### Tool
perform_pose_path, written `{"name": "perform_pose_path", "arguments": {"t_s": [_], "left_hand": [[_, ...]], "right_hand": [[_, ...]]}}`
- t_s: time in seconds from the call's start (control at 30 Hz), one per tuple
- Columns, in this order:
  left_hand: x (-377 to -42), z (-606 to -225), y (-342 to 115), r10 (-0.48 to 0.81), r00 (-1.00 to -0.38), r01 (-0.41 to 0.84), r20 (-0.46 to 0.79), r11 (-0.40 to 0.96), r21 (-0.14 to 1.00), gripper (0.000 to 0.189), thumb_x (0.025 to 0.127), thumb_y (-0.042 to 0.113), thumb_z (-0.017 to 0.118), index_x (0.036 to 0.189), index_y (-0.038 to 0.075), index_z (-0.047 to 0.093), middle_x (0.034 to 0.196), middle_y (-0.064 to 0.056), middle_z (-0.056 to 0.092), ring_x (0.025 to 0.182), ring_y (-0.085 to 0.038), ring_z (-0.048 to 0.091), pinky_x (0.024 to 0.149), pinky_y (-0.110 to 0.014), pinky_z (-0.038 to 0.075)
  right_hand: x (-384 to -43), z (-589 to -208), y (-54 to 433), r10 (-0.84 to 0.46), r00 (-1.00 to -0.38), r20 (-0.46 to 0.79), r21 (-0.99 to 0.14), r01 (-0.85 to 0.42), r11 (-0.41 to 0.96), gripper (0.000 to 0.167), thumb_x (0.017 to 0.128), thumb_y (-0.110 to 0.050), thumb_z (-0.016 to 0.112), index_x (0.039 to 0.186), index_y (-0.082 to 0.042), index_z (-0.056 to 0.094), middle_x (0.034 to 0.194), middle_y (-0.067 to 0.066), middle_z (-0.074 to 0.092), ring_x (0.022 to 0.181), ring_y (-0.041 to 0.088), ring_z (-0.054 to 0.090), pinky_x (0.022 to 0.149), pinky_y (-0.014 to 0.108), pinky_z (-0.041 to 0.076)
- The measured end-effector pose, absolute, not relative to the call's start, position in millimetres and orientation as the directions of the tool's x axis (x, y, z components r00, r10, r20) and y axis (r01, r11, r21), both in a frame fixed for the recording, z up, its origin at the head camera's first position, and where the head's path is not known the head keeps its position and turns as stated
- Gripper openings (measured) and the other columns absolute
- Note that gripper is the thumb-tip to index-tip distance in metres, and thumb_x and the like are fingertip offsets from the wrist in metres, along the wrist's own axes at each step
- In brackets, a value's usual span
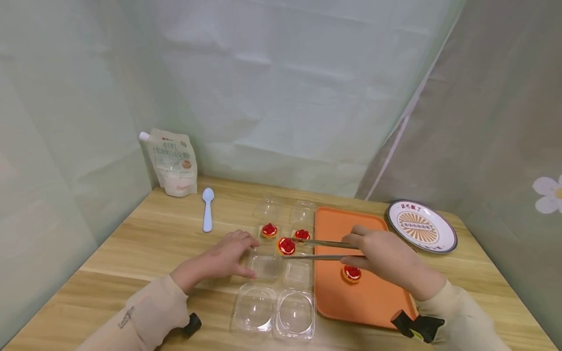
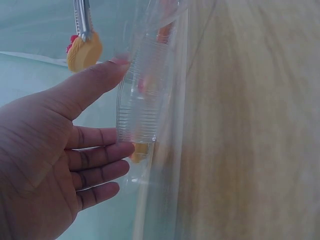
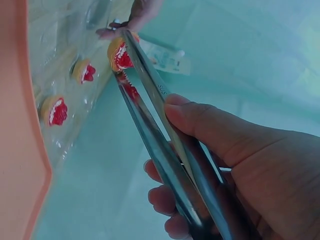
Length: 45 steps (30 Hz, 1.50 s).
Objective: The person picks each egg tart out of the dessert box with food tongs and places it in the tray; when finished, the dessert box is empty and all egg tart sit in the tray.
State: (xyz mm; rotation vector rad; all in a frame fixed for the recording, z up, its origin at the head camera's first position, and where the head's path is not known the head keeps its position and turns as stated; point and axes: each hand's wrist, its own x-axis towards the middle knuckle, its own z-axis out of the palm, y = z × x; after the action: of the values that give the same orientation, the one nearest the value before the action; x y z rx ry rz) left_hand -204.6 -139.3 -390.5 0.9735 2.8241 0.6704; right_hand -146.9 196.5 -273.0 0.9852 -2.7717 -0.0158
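Note:
My right hand (image 1: 386, 256) grips metal tongs (image 1: 327, 257), seen close up in the right wrist view. Between the tong tips is a small tart with red topping (image 1: 287, 246), held above the clear plastic containers (image 1: 265, 264). Two similar tarts, a left one (image 1: 269, 230) and a right one (image 1: 302, 235), sit in the back compartments. My left hand (image 1: 226, 256) is at the left side of the containers, thumb and fingers spread. In the left wrist view, its thumb and fingertips (image 2: 122, 150) are right at the clear plastic edge.
An orange tray (image 1: 333, 302) bearing another tart (image 1: 351, 273) lies right of the containers. Clear domed lids (image 1: 255, 309) extend toward the front. A patterned plate (image 1: 421, 226) stands at the back right. At the back left are a pale blue spoon (image 1: 208, 209) and a spouted pouch (image 1: 171, 163).

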Motion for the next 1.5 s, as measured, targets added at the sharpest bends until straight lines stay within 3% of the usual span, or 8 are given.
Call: {"name": "perform_pose_path", "arguments": {"t_s": [0.8,1.5], "left_hand": [[-205,-390,-140,0.598,-0.798,0.565,0.068,0.706,0.427,0.07,0.072,0.041,0.081,0.126,0.003,0.057,0.122,-0.009,0.059,0.118,-0.028,0.05,0.103,-0.048,0.042],[-207,-392,-140,0.597,-0.799,0.567,0.076,0.705,0.426,0.07,0.072,0.042,0.082,0.126,0.004,0.058,0.121,-0.008,0.06,0.118,-0.027,0.05,0.104,-0.047,0.041]], "right_hand": [[-134,-268,242,-0.551,-0.825,0.127,0.041,-0.551,0.834,0.025,0.078,-0.034,0.077,0.097,-0.018,0.072,0.083,-0.012,0.056,0.06,-0.007,0.047,0.052,0.017,0.043],[-128,-283,268,-0.499,-0.866,0.03,0.077,-0.496,0.865,0.02,0.076,-0.035,0.077,0.091,-0.023,0.07,0.076,-0.016,0.049,0.058,-0.007,0.038,0.049,0.017,0.035]]}}
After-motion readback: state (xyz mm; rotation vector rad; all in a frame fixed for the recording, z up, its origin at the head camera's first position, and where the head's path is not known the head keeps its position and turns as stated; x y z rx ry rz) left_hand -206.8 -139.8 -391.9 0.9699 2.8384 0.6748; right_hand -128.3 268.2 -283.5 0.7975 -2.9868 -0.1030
